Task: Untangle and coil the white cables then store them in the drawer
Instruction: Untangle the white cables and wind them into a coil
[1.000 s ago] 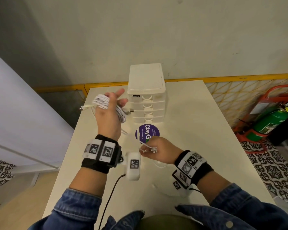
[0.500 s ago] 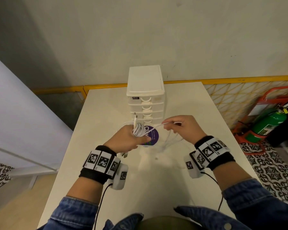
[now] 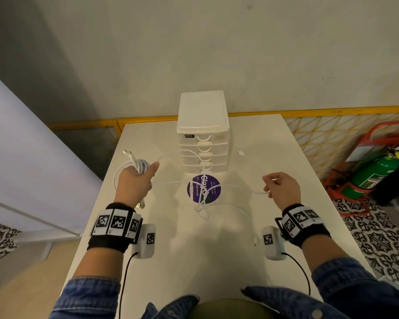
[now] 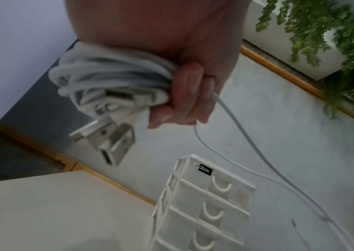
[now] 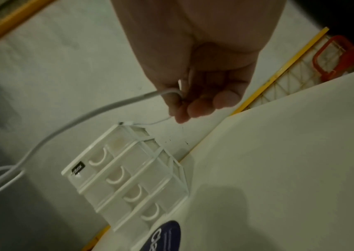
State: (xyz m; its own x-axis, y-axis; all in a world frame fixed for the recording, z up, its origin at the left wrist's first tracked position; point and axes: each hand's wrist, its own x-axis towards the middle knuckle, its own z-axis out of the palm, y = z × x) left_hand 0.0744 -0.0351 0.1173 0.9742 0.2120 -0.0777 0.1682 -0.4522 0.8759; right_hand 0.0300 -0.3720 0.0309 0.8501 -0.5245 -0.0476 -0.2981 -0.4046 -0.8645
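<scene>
Between both hands, white cables (image 3: 182, 180) stretch, partly coiled.

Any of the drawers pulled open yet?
No, in the right wrist view all four fronts of the drawer unit sit flush and closed.

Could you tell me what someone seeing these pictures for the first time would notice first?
Most striking are the two raised hands pulling a white cable taut above the table: the left hand grips a coiled bundle with a USB plug hanging out, while the right hand pinches the thin strand. Between them, at the table's far edge, stands a white drawer unit with all its drawers closed and a purple round sticker in front.
</scene>
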